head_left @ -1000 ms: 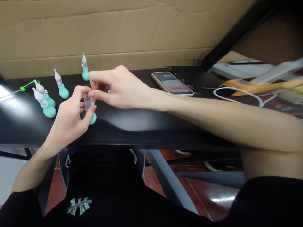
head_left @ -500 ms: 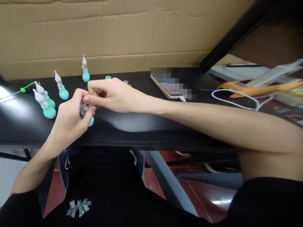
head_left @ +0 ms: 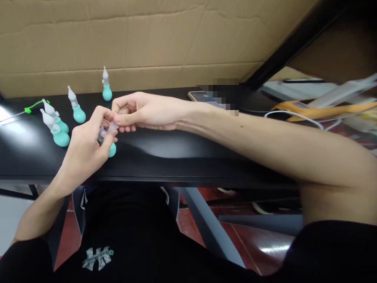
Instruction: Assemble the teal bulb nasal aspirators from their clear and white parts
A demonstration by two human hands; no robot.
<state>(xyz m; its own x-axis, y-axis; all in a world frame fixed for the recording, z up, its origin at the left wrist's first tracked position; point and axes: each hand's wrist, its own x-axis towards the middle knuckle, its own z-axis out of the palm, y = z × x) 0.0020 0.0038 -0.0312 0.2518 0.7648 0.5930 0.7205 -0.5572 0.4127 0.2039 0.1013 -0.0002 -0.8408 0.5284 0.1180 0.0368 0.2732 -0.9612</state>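
My left hand (head_left: 84, 143) is closed around the clear upper part of a nasal aspirator, whose teal bulb (head_left: 112, 150) hangs below the thumb. In the fingers of my right hand (head_left: 144, 112) is a clear soft tip (head_left: 112, 127), pinched at the side of the left fingertips. I cannot tell whether the tip is joined to the aspirator body. To the left of my hands are more aspirators with teal bulbs: one stands upright at the back (head_left: 107, 92), one leans (head_left: 79, 114), and two lie close together (head_left: 61, 138).
A black table (head_left: 165, 169) runs below a cardboard wall (head_left: 147, 47). At the far left lies a thin rod with a green end (head_left: 28, 110). A phone (head_left: 196, 96) lies behind my right forearm, with a white cable (head_left: 291, 118) and a yellow object (head_left: 290, 113) further right.
My right hand has shifted slightly right and turned, and the clear tip now shows between the hands. The right forearm now covers small parts seen behind it before and more of the phone.
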